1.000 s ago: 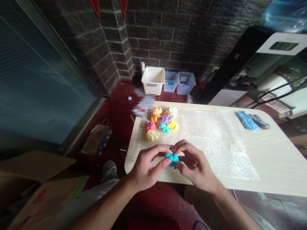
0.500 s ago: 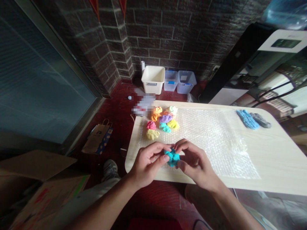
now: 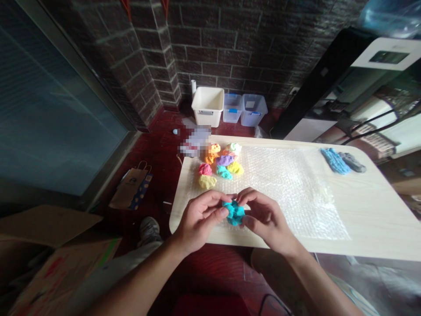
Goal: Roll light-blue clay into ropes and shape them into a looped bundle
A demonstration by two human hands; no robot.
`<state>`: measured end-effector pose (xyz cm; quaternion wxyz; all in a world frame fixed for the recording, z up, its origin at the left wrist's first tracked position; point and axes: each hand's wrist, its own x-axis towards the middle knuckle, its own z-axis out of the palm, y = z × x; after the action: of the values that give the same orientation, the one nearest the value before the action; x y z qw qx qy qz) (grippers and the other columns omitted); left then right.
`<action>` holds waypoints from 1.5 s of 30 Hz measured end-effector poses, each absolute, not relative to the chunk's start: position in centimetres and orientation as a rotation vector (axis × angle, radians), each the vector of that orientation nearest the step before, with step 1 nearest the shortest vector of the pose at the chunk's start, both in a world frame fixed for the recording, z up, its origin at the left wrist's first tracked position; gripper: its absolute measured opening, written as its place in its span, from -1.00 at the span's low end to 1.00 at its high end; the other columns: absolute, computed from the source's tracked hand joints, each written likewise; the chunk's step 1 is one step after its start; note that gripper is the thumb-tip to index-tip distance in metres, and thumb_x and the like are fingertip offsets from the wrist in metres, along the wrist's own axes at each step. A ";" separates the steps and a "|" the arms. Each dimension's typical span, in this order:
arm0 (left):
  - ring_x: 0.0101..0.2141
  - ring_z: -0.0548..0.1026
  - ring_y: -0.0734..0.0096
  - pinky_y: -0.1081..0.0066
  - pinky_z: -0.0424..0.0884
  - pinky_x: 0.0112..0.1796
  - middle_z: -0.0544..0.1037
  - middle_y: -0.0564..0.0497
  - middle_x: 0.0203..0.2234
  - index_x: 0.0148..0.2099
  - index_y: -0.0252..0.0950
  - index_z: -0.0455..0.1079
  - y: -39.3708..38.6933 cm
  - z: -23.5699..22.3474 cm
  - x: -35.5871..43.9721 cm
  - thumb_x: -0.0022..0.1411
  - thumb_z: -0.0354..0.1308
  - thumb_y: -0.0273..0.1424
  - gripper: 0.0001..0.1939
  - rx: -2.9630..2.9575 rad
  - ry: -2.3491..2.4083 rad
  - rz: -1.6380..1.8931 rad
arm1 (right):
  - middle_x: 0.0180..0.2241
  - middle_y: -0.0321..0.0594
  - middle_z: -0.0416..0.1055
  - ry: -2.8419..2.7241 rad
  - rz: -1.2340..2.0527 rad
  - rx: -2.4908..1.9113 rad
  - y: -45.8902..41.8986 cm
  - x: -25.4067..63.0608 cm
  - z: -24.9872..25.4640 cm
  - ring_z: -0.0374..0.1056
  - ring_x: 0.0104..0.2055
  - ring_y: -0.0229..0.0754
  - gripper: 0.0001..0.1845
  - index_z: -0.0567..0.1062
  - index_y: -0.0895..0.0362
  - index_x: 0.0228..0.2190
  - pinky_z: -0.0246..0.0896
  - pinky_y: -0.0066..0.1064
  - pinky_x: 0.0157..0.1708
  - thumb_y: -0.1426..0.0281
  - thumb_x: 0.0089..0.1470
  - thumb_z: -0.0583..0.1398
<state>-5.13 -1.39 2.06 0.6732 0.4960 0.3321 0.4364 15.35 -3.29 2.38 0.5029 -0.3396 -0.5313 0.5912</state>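
Between my two hands is a teal crumpled, soft-looking lump (image 3: 236, 213), held just above the near edge of the table. My left hand (image 3: 201, 219) pinches its left side with thumb and fingers. On the other side, the fingertips and thumb of my right hand (image 3: 266, 217) close on its right edge. Beyond my hands lies a group of similar lumps: a pale yellow lump (image 3: 207, 182), a red-pink lump (image 3: 205, 169), a turquoise lump (image 3: 224, 172), a bright yellow lump (image 3: 235, 168), a purple lump (image 3: 225, 160), and orange and whitish ones behind.
Bubble wrap (image 3: 283, 184) covers the middle of the wooden table (image 3: 371, 210). A blue bundle (image 3: 335, 160) and a grey bundle (image 3: 352, 162) lie at the right. Past the table stand a cream bin (image 3: 208, 107) and two clear boxes; a cardboard box (image 3: 52, 226) is at lower left.
The whole view has shifted slightly, with the scene sitting a little higher and further left. Both hands keep hold of the teal lump, whose shape or angle differs a little.
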 end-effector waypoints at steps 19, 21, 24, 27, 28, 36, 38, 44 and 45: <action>-0.09 0.68 0.24 0.38 0.53 -0.06 0.71 -0.17 -0.03 -0.05 -0.32 0.53 -0.8 2.0 -5.3 0.33 0.36 -0.34 -0.79 1.036 0.707 0.946 | -0.14 -0.15 0.51 -1.227 1.468 -0.869 -3.2 15.6 2.3 0.51 -0.14 -0.08 -0.81 0.61 -0.01 -0.17 0.55 -0.28 -0.27 0.29 0.16 0.43; -0.08 0.68 0.23 0.36 0.54 -0.05 0.70 -0.18 -0.03 -0.05 -0.32 0.53 -0.7 2.0 -5.3 0.33 0.35 -0.34 -0.79 1.025 0.698 0.945 | -0.14 -0.15 0.51 -1.223 1.465 -0.877 -3.2 15.6 2.4 0.51 -0.16 -0.08 -0.81 0.61 -0.02 -0.18 0.55 -0.27 -0.27 0.28 0.16 0.43; -0.04 0.67 0.19 0.31 0.55 -0.02 0.70 -0.20 -0.01 -0.04 -0.32 0.53 -0.6 1.9 -5.2 0.32 0.36 -0.34 -0.79 1.003 0.682 0.941 | -0.15 -0.16 0.52 -1.229 1.448 -0.899 -3.1 15.6 2.4 0.52 -0.14 -0.06 -0.81 0.62 -0.02 -0.19 0.56 -0.23 -0.23 0.25 0.15 0.43; 0.01 0.67 0.15 0.28 0.56 0.02 0.69 -0.22 0.02 -0.04 -0.31 0.54 -0.5 1.8 -5.3 0.32 0.37 -0.35 -0.79 0.978 0.666 0.940 | -0.13 -0.16 0.53 -1.229 1.452 -0.869 -3.2 15.7 2.3 0.52 -0.17 -0.09 -0.81 0.64 -0.02 -0.15 0.55 -0.26 -0.24 0.28 0.17 0.42; 0.01 0.67 0.15 0.27 0.56 0.03 0.69 -0.22 0.03 -0.04 -0.31 0.55 -0.4 1.7 -5.3 0.31 0.38 -0.35 -0.78 0.975 0.661 0.948 | -0.12 -0.16 0.53 -1.228 1.452 -0.859 -3.2 15.7 2.2 0.52 -0.18 -0.11 -0.81 0.64 -0.02 -0.13 0.56 -0.27 -0.26 0.30 0.19 0.41; 0.00 0.69 0.21 0.35 0.60 0.04 0.68 -0.19 0.07 -0.01 -0.29 0.60 -0.3 2.3 -5.5 0.28 0.42 -0.38 -0.76 1.061 0.748 1.079 | -0.06 -0.13 0.57 -1.230 1.287 -0.921 -3.5 15.7 2.7 0.53 -0.05 -0.09 -0.77 0.67 -0.03 -0.06 0.56 -0.27 -0.11 0.38 0.23 0.39; -0.02 0.70 0.22 0.36 0.62 0.03 0.68 -0.18 0.06 -0.02 -0.30 0.61 -0.4 2.4 -5.4 0.28 0.42 -0.40 -0.76 1.067 0.744 1.102 | -0.11 -0.13 0.57 -1.263 1.212 -0.948 -3.6 15.5 2.8 0.52 -0.08 -0.10 -0.78 0.67 -0.02 -0.09 0.54 -0.26 -0.14 0.40 0.21 0.40; 0.04 0.67 0.21 0.39 0.61 0.06 0.68 -0.17 0.05 -0.03 -0.31 0.61 -0.6 2.3 -5.1 0.28 0.40 -0.46 -0.79 1.107 0.737 1.134 | -0.23 -0.16 0.56 -1.429 0.938 -1.030 -4.0 15.1 2.4 0.47 -0.21 -0.12 -0.75 0.68 -0.03 -0.11 0.44 -0.24 -0.25 0.47 0.18 0.41; 0.06 0.67 0.21 0.39 0.61 0.07 0.68 -0.16 0.04 -0.03 -0.31 0.61 -0.7 2.3 -5.1 0.29 0.39 -0.47 -0.80 1.122 0.739 1.139 | -0.24 -0.17 0.56 -1.456 0.904 -1.048 -4.1 15.1 2.3 0.47 -0.22 -0.13 -0.75 0.68 -0.03 -0.10 0.43 -0.24 -0.25 0.48 0.19 0.41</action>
<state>-5.10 -0.69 2.27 0.6366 0.4912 0.3237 0.4987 15.15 -4.11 2.31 0.5367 -0.4402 -0.6115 0.3799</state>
